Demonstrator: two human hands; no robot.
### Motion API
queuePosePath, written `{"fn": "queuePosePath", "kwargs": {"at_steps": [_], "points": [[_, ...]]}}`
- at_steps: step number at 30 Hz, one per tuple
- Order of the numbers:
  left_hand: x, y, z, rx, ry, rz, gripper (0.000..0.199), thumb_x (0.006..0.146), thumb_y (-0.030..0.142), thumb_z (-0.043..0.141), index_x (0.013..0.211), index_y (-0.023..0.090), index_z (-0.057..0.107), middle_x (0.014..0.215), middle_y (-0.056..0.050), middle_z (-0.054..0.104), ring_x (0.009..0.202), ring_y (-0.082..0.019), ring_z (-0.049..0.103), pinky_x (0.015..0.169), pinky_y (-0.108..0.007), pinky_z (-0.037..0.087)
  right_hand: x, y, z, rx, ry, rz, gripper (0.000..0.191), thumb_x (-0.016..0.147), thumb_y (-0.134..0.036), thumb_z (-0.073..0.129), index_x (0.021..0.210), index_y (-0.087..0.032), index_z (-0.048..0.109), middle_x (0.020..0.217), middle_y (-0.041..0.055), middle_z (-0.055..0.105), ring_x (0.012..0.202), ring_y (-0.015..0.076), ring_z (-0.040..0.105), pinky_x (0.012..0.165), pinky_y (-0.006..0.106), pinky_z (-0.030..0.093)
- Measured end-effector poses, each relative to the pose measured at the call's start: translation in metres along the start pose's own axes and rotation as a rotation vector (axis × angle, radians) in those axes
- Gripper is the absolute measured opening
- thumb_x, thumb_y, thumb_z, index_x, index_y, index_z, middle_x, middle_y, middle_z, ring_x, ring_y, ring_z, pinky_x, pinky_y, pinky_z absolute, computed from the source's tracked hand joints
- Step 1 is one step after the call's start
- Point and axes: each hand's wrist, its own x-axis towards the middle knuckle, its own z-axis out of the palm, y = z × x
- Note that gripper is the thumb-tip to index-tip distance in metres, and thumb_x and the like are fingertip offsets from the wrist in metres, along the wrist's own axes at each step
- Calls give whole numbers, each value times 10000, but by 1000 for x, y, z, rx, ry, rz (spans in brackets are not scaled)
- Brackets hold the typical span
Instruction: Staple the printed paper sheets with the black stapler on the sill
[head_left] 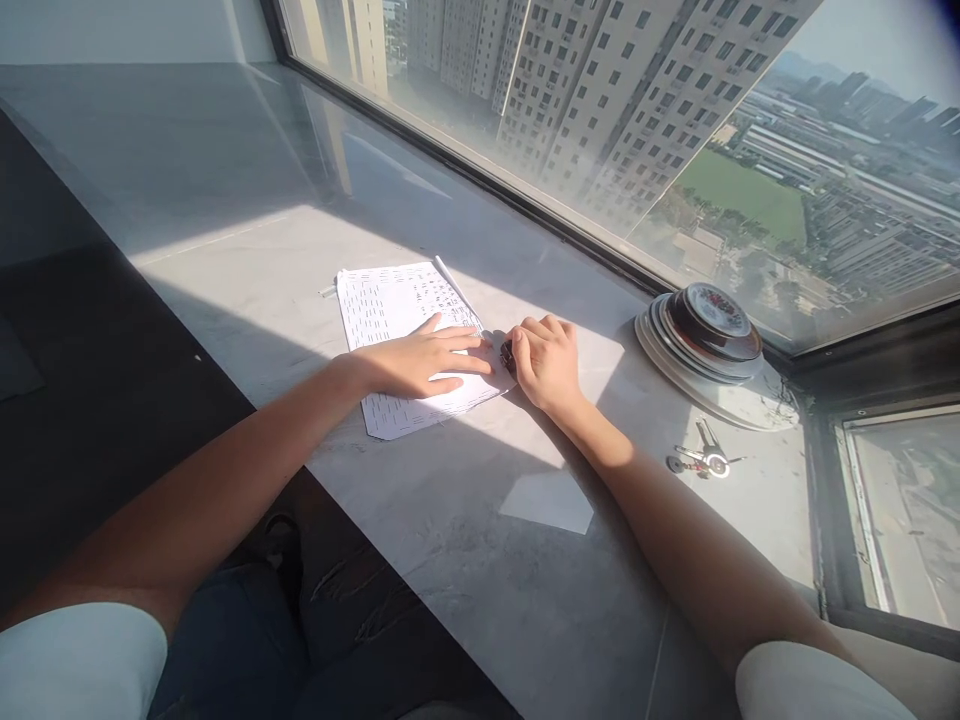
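A white sheet of paper [397, 300] with rows of short dark marks lies on the grey sill. Its upper right edge looks curled or rolled. My left hand [424, 362] rests flat on the sheet, fingers spread and pointing right. At the paper's right corner, my right hand [547, 360] is closed around a small dark object [508, 356]. Most of that object is hidden by the fingers, so its kind cannot be made out.
To the right, a stack of plates and bowls [701, 335] stands by the window. Nearer me lies a small metal item with a round part [709, 455]. The window frame [585, 240] borders the sill, whose front edge [390, 570] drops off near my legs.
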Motion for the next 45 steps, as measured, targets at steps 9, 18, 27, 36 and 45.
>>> {"fn": "queuePosePath", "kwargs": {"at_steps": [9,18,27,36,45], "points": [[1,0,1,-30,20,4,461,1102,390,545,1555,396,630,1780,17,414,1707,-309,229,1383,-620,-46,-1,-5,-2,-100,-44,-13,564,1199,-342,217,926,-231,698,941,68,702,902,259,503,930,444,319],[0,-1,-2,-76,14,-1,437,1088,379,563,1510,422,670,1833,53,284,1714,-304,215,1391,-608,-64,-4,-16,-2,-274,-66,-53,479,1167,-291,272,1011,-201,716,1070,127,683,997,311,488,990,491,316],[-3,-4,-2,-147,72,-117,410,1047,401,607,1444,327,676,1866,0,176,1712,-356,200,1370,-602,230,-6,-19,0,-349,-86,-65,433,1152,-277,327,1053,-178,737,1128,154,687,1031,330,505,1063,526,316],[5,-16,9,24,370,-243,379,1072,245,449,1347,211,708,1724,-86,479,1614,-274,411,1341,-492,357,-6,-22,3,-244,-36,-60,398,1149,-295,356,1032,-192,722,1081,136,689,1025,317,524,1104,531,316],[-1,-13,14,263,410,-519,496,1088,249,478,1556,237,641,1712,-125,495,1623,-341,395,1364,-558,293,1,20,-11,379,61,-3,443,1099,-625,504,1161,-221,674,1143,118,667,1015,289,622,922,431,502]]}}
